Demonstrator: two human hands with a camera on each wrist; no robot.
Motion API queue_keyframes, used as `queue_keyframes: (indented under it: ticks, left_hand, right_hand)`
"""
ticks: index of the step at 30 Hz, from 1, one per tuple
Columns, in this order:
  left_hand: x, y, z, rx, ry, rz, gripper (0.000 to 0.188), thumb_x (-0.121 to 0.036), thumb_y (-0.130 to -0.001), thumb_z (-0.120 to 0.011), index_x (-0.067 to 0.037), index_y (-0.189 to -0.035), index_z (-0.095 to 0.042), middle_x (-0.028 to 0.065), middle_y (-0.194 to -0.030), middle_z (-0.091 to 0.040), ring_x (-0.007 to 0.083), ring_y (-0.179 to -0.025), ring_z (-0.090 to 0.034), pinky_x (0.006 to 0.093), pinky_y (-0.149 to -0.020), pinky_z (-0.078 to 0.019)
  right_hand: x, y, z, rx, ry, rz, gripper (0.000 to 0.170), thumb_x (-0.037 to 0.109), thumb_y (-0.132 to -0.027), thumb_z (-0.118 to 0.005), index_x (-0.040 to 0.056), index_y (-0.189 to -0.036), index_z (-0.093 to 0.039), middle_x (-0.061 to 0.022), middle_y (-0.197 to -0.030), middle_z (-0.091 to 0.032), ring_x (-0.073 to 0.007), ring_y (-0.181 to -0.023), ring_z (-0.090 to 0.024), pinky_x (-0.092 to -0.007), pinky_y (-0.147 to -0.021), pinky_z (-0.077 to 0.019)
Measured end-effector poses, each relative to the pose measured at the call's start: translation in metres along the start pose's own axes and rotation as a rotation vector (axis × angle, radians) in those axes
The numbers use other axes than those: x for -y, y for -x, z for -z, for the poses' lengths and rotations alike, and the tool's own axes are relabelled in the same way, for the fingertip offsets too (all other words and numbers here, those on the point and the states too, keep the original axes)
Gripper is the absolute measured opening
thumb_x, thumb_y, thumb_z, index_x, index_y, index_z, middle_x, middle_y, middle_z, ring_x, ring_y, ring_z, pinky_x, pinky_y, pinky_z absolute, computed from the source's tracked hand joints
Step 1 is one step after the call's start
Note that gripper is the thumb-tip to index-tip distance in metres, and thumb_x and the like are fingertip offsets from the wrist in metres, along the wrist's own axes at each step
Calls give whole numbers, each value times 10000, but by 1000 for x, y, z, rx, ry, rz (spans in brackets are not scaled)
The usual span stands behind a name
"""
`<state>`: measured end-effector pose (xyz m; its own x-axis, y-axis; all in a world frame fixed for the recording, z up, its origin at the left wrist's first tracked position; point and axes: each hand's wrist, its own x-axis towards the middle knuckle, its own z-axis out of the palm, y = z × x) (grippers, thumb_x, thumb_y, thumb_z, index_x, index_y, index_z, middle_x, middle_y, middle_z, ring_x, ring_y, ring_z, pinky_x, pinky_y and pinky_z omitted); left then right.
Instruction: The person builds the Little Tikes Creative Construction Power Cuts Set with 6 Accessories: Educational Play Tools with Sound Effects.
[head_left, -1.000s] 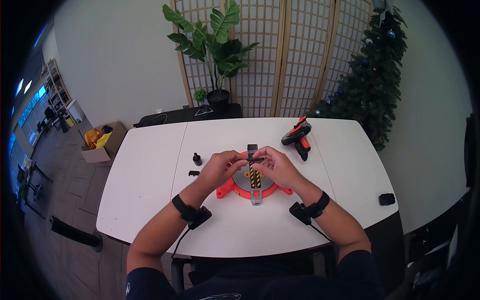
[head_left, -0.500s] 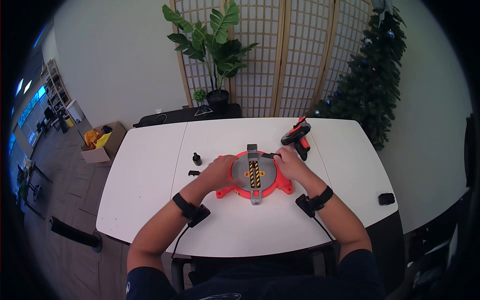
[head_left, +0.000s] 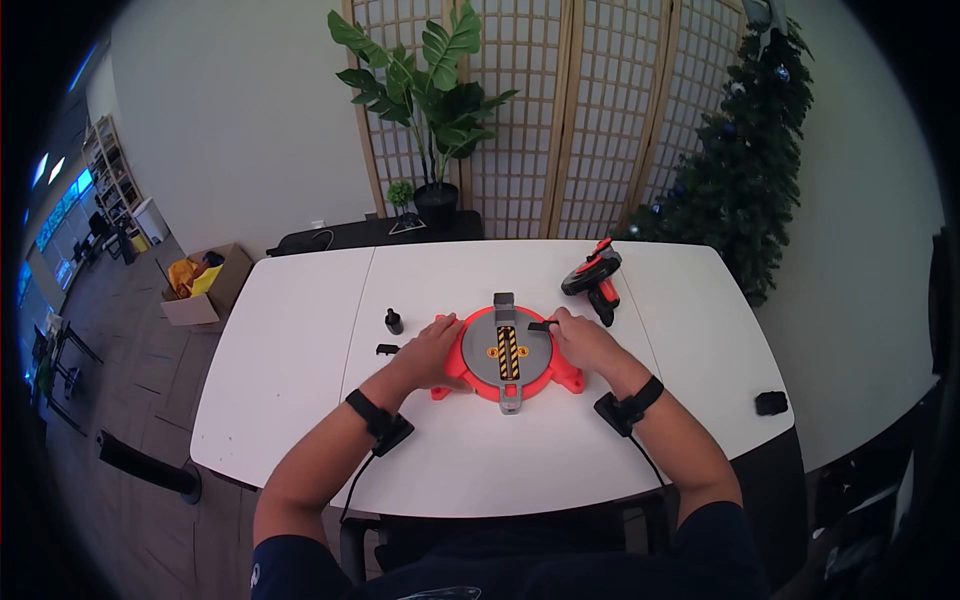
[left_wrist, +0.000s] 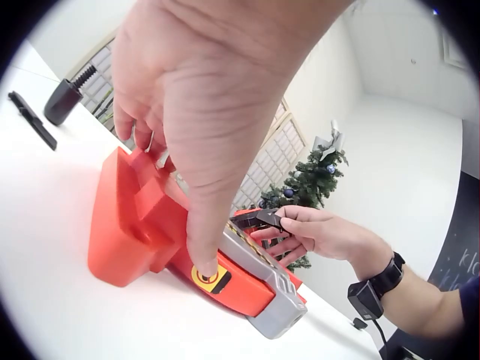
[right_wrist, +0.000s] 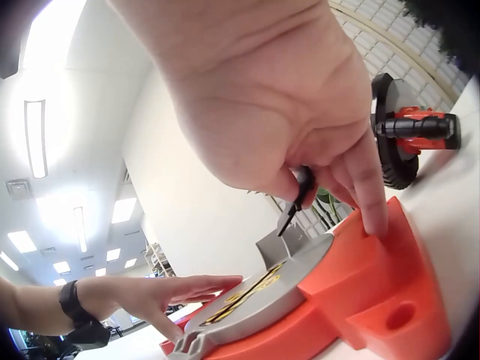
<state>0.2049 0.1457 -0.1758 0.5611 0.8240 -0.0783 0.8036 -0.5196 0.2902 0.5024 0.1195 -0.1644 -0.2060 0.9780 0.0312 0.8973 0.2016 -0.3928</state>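
Observation:
A round red toy base [head_left: 508, 390] with a grey disc [head_left: 480, 345] and a yellow-and-black striped strip stands on the white table. My left hand [head_left: 430, 357] rests against the base's left side, thumb and fingers extended; in the left wrist view the thumb [left_wrist: 201, 240] touches a round yellow sticker. Over the right part of the disc, my right hand [head_left: 588, 340] pinches a thin black bar-shaped piece [head_left: 543, 326], its tip pointing left. In the right wrist view another finger of that hand reaches down to the red side of the base [right_wrist: 352, 277].
Behind the base to the right lies a red and black toy saw [head_left: 598, 275]. To the left are a black screw-like piece [head_left: 394, 322] and a small black clip-like piece [head_left: 387, 349]. A black object [head_left: 771, 403] sits near the table's right edge.
Both hands were together over the disc's far part, around the black piece. The right hand drew it away to the right, then slightly lower; the left hand moved out to the base's left side.

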Motion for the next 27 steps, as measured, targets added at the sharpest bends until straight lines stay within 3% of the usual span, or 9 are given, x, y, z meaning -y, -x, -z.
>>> queue_keyframes:
  ticks: [4,11,14,16,19,23,25,27]
  left_hand:
    - [5,-1,0,-28,-23,-5,1261,-552,-541,-905,-16,-1510,-300,205,-1573,-288,374,-1444,-318,420,-1166,-350]
    - [-5,-6,8,21,-38,-7,1257,-557,-538,-914,-5,-1492,-309,216,-1574,-282,376,-1465,-272,430,-1187,-313]
    - [-3,-11,9,47,-72,-26,1266,-520,-507,-940,-16,-1485,-313,216,-1568,-287,376,-1468,-264,433,-1189,-314]
    - [3,-17,10,53,-89,-34,1280,-465,-471,-967,-28,-1486,-320,205,-1568,-288,375,-1468,-264,434,-1189,-317]
    - [13,-23,13,68,-63,-59,1276,-421,-453,-980,-34,-1480,-330,193,-1570,-291,362,-1464,-278,426,-1186,-326]
    - [17,-26,18,78,-60,-74,1275,-417,-441,-984,-33,-1473,-341,182,-1567,-295,342,-1451,-309,420,-1177,-344]
    - [17,-28,19,100,-56,-66,1286,-414,-424,-987,-31,-1470,-344,175,-1552,-313,327,-1432,-345,414,-1163,-366]
    - [17,-29,20,104,-50,-66,1295,-420,-418,-987,-30,-1471,-342,172,-1546,-319,327,-1423,-357,411,-1159,-372]
  right_hand:
    - [-8,-7,-1,-9,-55,23,248,241,-1024,-455,9,-1105,-489,-257,-932,-673,-442,-866,-648,-528,-756,-502]
    - [-18,-21,-4,-31,-138,10,232,236,-1028,-442,24,-1088,-515,-268,-925,-669,-454,-876,-637,-527,-769,-491]
    - [-27,-32,-9,-94,-310,5,234,225,-1027,-462,12,-1089,-536,-238,-925,-669,-394,-828,-672,-468,-714,-547]
    - [-29,-33,-4,51,-592,-164,215,219,-1037,-490,35,-1145,-515,-113,-1039,-571,-182,-784,-668,-313,-663,-604]
    - [-34,-33,-4,72,-795,-203,276,225,-1006,-553,-8,-1154,-545,-114,-974,-611,-187,-790,-672,-300,-629,-611]
    - [-40,-32,-2,69,-788,-156,252,209,-982,-596,-4,-1117,-607,-99,-948,-653,-190,-802,-679,-314,-670,-591]
    - [-38,-32,2,5,-517,-88,201,168,-939,-648,-7,-1034,-680,-104,-907,-700,-202,-810,-692,-324,-722,-560]
    - [-33,-31,5,-30,-468,-60,183,150,-917,-667,-8,-1006,-698,-108,-884,-713,-208,-812,-696,-328,-737,-547]
